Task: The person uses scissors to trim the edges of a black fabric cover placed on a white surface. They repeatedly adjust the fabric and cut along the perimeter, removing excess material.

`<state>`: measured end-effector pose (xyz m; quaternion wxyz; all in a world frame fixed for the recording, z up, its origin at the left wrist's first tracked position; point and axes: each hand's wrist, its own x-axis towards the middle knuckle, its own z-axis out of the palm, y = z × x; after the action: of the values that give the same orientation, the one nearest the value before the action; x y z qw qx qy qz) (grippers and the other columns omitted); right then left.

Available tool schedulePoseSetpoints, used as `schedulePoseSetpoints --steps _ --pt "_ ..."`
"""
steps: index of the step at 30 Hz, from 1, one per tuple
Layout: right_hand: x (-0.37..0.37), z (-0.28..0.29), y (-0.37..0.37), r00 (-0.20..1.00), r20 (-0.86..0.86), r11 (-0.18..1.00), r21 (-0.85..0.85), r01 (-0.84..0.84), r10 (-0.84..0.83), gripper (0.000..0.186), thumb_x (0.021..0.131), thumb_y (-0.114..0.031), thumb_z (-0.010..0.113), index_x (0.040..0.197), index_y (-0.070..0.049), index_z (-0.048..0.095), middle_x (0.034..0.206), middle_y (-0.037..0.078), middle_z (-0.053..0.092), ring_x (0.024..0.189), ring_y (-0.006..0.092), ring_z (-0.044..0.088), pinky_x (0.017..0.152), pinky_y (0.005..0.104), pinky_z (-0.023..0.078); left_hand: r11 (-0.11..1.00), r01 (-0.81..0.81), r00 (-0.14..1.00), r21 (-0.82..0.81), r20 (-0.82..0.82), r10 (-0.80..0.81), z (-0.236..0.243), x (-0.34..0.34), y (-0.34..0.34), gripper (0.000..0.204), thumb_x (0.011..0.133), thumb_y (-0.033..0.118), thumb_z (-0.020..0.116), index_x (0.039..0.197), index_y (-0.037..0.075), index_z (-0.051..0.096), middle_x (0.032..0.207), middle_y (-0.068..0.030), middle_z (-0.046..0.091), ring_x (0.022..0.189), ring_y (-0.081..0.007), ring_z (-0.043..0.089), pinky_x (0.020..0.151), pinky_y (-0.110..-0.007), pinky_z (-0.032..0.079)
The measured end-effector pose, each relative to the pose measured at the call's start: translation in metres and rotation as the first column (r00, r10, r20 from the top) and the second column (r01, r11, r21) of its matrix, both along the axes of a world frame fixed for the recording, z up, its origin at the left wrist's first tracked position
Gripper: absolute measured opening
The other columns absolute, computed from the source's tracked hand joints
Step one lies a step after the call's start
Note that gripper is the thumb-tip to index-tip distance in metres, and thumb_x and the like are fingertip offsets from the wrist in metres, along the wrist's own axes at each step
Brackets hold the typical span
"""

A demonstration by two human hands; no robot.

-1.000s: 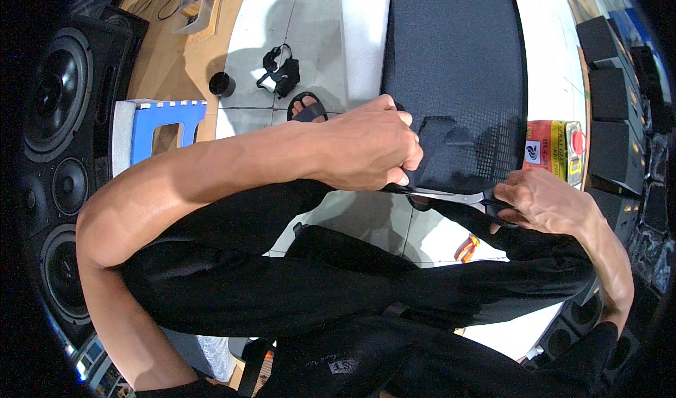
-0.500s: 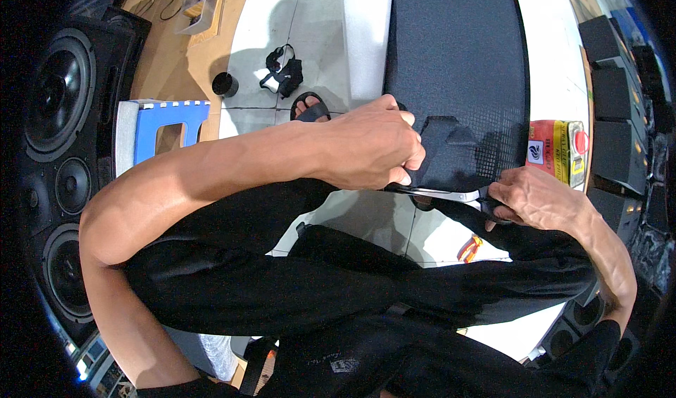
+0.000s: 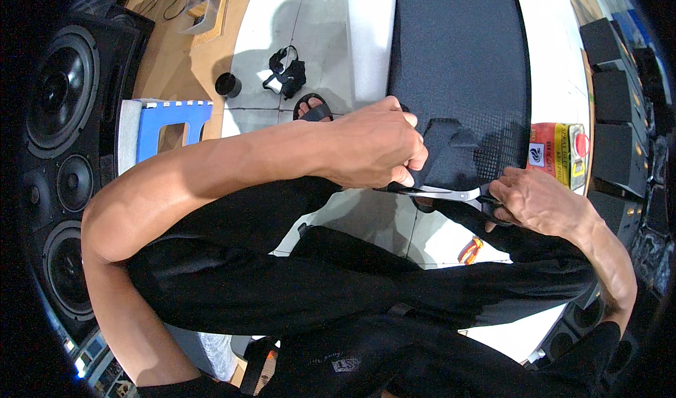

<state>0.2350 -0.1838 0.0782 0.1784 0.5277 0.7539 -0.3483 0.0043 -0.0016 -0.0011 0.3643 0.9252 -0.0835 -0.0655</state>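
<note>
My right hand (image 3: 524, 197) is closed on the black handles of steel scissors (image 3: 451, 194), whose blades lie level along the near edge of a dark grey fabric-covered panel (image 3: 458, 46) and reach under my left hand. My left hand (image 3: 380, 144) grips dark fabric at the panel's near left corner, fingers curled, its thumb just above the blades; how much fabric it holds is hidden. A folded piece of dark fabric (image 3: 447, 137) lies on the panel beside it, next to a patch with a grid pattern.
A red and yellow can (image 3: 556, 151) stands right of the panel. At left are black speakers (image 3: 67, 109), a blue step stool (image 3: 158, 130), a black cup (image 3: 229, 84) and a plastic bin (image 3: 201, 10). A black strap bundle (image 3: 285, 74) lies on the tiles. Dark boxes (image 3: 609, 95) line the right.
The whole view has shifted slightly rightward in the picture. Both hands keep their grip and place on the fabric and scissors, with very little movement.
</note>
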Motion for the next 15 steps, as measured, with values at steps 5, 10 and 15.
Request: schedulePoseSetpoints --steps 5,10,15 --pt "-0.004 -0.003 0.006 0.997 -0.043 0.996 0.057 -0.067 0.07 0.028 0.09 -0.025 0.065 0.094 0.002 0.063 0.081 0.016 0.064 0.085 0.0331 0.066 0.076 0.0439 0.055 0.999 0.01 1.0 0.034 -0.001 -0.01 0.002 0.002 -0.001 0.018 0.089 0.024 0.067 0.083 0.007 0.069 0.082 -0.0048 0.064 0.094 -0.0248 0.058 0.093 -0.041 0.037" --pt "-0.009 -0.005 0.007 0.998 -0.015 0.996 0.06 -0.064 0.066 0.028 0.089 -0.025 0.066 0.093 0.002 0.063 0.08 0.016 0.065 0.086 0.0323 0.066 0.078 0.0428 0.055 1.0 -0.012 1.0 0.018 -0.003 0.012 0.002 0.002 -0.002 0.018 0.089 0.024 0.067 0.083 0.007 0.069 0.081 -0.0052 0.064 0.094 -0.0249 0.058 0.093 -0.042 0.037" --pt "-0.009 -0.01 0.005 0.997 -0.008 0.993 0.088 -0.082 0.083 0.028 0.089 -0.025 0.067 0.091 0.002 0.063 0.08 0.016 0.065 0.085 0.032 0.066 0.074 0.0434 0.055 1.0 -0.028 1.0 0.013 0.014 0.028 0.0 0.002 -0.003 0.018 0.089 0.024 0.067 0.082 0.007 0.069 0.081 -0.0044 0.065 0.093 -0.0243 0.058 0.092 -0.042 0.037"
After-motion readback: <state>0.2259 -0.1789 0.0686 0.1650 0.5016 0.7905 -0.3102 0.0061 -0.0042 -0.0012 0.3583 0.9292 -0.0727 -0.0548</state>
